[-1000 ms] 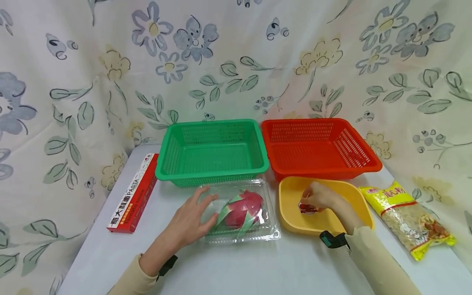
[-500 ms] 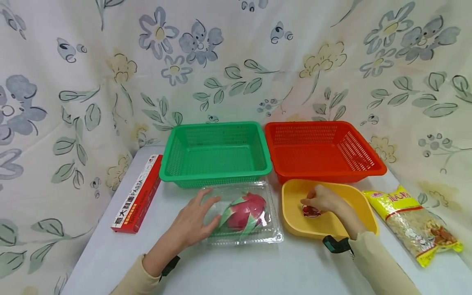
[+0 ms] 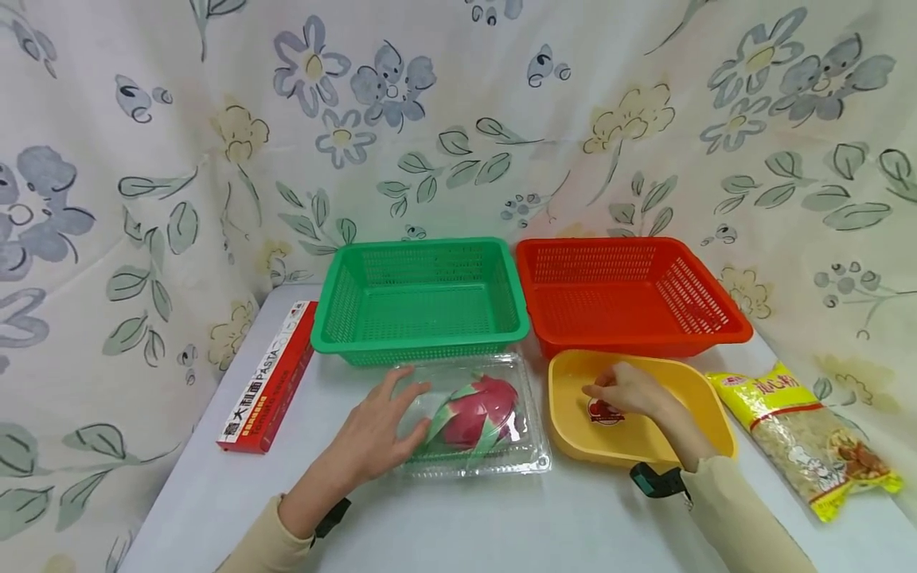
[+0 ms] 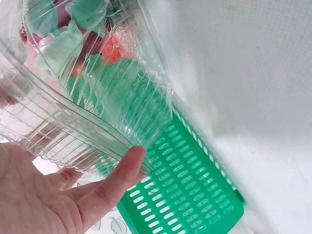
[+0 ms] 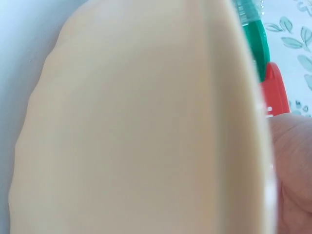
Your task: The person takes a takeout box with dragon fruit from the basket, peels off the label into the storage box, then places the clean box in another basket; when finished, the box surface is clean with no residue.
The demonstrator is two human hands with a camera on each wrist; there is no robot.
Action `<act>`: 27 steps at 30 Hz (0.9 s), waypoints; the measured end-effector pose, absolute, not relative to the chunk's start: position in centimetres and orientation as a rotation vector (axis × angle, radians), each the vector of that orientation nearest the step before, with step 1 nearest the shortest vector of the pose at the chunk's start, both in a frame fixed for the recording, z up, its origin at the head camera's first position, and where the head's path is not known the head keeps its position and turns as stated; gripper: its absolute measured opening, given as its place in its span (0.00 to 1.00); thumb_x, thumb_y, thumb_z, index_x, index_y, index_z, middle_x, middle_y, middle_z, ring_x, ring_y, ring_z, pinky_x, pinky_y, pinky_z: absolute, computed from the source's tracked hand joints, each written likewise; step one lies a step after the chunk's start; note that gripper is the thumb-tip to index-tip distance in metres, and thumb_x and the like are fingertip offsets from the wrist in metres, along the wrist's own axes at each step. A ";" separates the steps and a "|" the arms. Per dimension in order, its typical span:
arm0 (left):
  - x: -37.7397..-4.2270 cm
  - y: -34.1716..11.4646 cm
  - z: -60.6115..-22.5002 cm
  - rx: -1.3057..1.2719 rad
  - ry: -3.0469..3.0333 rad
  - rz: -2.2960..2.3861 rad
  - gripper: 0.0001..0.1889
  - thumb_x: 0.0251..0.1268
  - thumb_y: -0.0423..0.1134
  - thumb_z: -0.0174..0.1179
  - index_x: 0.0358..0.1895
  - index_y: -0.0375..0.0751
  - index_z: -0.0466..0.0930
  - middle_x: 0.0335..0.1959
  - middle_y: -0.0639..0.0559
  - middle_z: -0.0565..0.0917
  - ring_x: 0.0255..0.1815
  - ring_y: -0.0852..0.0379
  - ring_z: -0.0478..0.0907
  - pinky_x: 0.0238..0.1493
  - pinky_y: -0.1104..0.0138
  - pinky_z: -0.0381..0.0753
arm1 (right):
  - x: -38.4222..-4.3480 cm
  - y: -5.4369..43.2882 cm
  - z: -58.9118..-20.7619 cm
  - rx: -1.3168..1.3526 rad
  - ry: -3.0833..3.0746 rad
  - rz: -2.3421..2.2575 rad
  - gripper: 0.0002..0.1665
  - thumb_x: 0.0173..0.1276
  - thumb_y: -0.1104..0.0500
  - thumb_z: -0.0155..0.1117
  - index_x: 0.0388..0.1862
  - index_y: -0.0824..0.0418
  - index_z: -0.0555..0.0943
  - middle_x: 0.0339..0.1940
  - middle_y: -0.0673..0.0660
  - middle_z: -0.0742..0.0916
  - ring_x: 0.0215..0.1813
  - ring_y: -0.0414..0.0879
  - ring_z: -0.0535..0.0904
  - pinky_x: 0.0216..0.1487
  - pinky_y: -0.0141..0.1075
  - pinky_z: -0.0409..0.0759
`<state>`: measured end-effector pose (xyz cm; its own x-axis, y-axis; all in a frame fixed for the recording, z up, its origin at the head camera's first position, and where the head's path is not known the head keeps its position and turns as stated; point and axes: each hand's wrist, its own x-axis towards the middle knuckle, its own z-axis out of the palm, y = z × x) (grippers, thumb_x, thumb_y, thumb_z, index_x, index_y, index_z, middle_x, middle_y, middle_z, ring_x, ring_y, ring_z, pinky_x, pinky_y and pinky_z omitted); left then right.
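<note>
My spread left hand [image 3: 374,432] has the clear box [image 3: 473,418] to its right; my right hand [image 3: 632,390], grip unclear, is over the yellow tray [image 3: 596,442].

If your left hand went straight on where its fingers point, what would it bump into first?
Probably the clear plastic box with the pink fruit inside; the left hand seems right at its edge, maybe touching.

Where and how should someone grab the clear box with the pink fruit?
Probably the clear box is best pinched by its left edge, from the left: it lies flat with a thin lip, the left hand is there, and the yellow tub crowds its right edge.
</note>
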<state>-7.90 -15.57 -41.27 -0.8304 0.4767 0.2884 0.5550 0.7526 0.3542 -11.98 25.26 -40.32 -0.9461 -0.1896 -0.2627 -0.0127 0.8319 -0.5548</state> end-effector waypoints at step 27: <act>-8.1 -15.4 -41.4 -0.829 -2.747 -0.622 0.23 0.65 0.46 0.59 0.63 0.50 0.75 0.68 0.42 0.67 0.56 0.39 0.77 0.39 0.48 0.82 | -11.0 26.2 -40.3 -0.268 2.656 -0.953 0.20 0.71 0.53 0.63 0.46 0.72 0.83 0.32 0.57 0.86 0.34 0.46 0.77 0.35 0.37 0.77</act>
